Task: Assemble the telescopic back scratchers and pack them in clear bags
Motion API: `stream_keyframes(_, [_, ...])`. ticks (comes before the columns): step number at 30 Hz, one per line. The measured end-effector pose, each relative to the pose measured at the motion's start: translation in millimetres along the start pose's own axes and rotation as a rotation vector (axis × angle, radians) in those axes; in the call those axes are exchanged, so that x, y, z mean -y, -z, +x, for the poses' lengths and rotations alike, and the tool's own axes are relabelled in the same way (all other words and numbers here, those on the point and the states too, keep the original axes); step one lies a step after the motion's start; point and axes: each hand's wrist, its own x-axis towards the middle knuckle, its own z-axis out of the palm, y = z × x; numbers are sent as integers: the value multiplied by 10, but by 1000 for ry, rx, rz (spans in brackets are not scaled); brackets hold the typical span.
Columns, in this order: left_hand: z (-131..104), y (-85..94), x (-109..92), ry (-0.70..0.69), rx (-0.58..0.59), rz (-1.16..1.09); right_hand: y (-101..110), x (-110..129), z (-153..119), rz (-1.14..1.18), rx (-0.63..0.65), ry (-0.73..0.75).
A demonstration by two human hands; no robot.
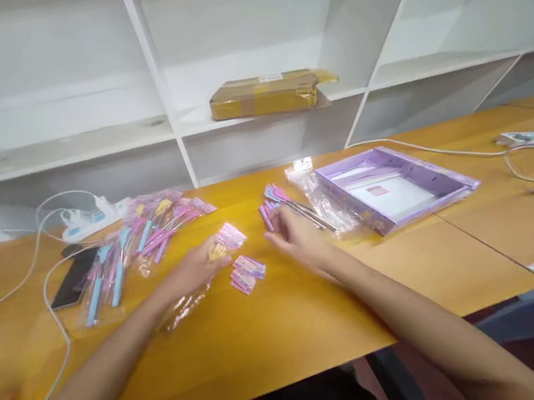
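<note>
My left hand [199, 263] has its fingers closed round a clear plastic packet with a pink card [230, 236] at its top and something yellow inside. Just right of it, several small pink and purple cards [247, 271] lie on the table. My right hand [297, 235] is beside purple handles [268, 213] and metal rods with pink and blue hand-shaped ends [276, 192]; its fingers are curled, and what they hold, if anything, is hidden. Wrapped sticks with blue, pink and purple handles [118, 276] are piled at the left.
A purple tray [423, 170] with a small card inside stands at the right, clear plastic wrap [322, 198] beside it. A power strip [94, 220], a black phone [74, 279] and white cables lie left. A taped parcel [266, 95] sits on the shelf.
</note>
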Motion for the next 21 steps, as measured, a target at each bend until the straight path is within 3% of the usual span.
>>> stream_keyframes(3, [-181, -332, -98, -18, 47, -234, -248, 257, -136, 7, 72, 33])
stream_keyframes(6, [-270, -513, -113, -33, 57, -417, -390, 319, -221, 59, 117, 34])
stream_keyframes(9, [-281, -580, -45, -7, 112, -579, -397, 245, -238, 108, 91, 66])
stream_keyframes(12, [-274, -616, 49, 12, 153, -669, -342, 186, -217, 66, 52, 189])
stream_keyframes(15, [-283, -652, 109, 4, 198, -679, -339, 198, -210, 28, 99, 291])
stream_keyframes(21, [-281, -663, 127, -8, 195, -647, -491, 198, -232, 60, 92, 228])
